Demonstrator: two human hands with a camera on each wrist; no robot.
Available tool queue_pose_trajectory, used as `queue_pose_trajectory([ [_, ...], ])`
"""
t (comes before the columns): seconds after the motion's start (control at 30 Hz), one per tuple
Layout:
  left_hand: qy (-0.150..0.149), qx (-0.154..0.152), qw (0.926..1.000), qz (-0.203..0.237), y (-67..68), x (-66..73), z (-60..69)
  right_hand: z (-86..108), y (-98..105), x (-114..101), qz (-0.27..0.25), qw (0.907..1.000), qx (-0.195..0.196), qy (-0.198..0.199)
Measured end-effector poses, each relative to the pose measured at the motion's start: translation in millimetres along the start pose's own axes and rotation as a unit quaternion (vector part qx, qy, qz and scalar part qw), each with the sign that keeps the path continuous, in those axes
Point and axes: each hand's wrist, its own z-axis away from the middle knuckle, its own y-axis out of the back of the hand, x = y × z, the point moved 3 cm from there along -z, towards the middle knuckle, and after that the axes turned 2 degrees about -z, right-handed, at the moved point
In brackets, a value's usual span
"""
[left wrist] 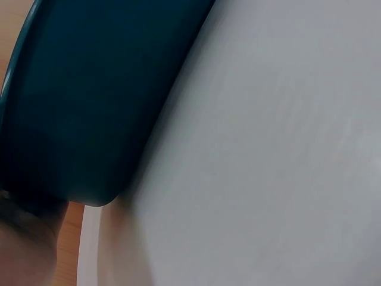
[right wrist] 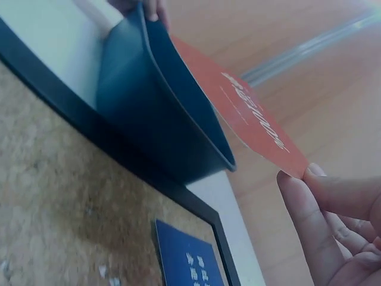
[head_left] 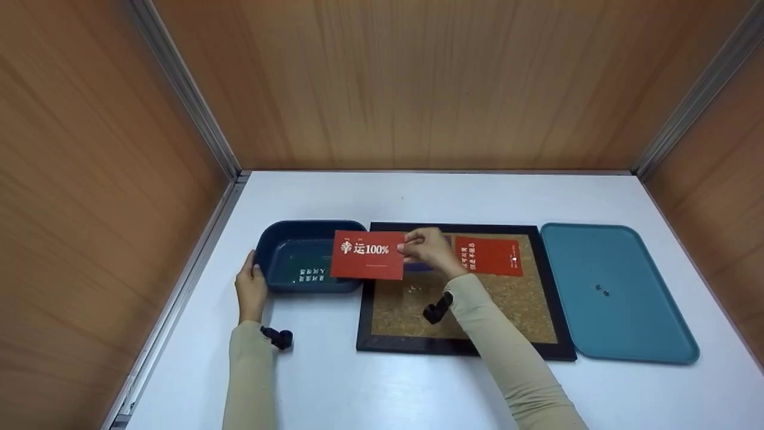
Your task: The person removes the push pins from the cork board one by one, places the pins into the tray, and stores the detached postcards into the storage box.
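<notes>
My right hand (head_left: 433, 248) pinches the right edge of a red card (head_left: 367, 263) between thumb and fingers. The card, printed with white characters and "100%", is held above the right end of a dark blue-green plastic bin (head_left: 280, 286). With my left hand (head_left: 250, 289) I grip the bin's left end at the rim. Inside the bin lies a dark green card (head_left: 307, 275) with white writing, partly covered by the red card. In the right wrist view the red card (right wrist: 244, 107) slants over the bin's rim (right wrist: 172, 101).
A black-framed cork board (head_left: 465, 346) lies beside the bin. On it are another red card (head_left: 504, 257), a blue card (right wrist: 187, 256) partly hidden by my right hand, and small clear pieces (head_left: 413, 289). A teal tray (head_left: 627, 322) at right bears small pieces (head_left: 601, 290).
</notes>
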Motion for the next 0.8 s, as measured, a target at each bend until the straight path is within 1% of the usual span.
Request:
queue_pose_trajectory([
  [0.17, 0.005, -0.001, 1.0000, -0.004, -0.6, -0.9, 0.5, -5.2, -13, -3, -0.012, 0.9999, 0.000, 0.002],
  [0.33, 0.014, -0.003, 0.9999, -0.001, -0.6, -1.5, 1.9, -9.6, -25, -5, -0.030, 0.9995, 0.005, -0.004],
  [0.53, 0.006, -0.002, 1.0000, -0.006, 0.4, 0.3, 2.7, -13.0, -38, -9, -0.019, 0.9997, 0.017, -0.006],
  [0.67, 0.009, -0.002, 1.0000, -0.003, 1.1, 0.2, 2.4, -16.1, -46, -10, -0.023, 0.9995, 0.022, -0.002],
  [0.8, 0.014, 0.000, 0.9999, 0.004, 1.2, -0.4, 2.1, -18.6, -52, -12, -0.019, 0.9994, 0.028, 0.011],
])
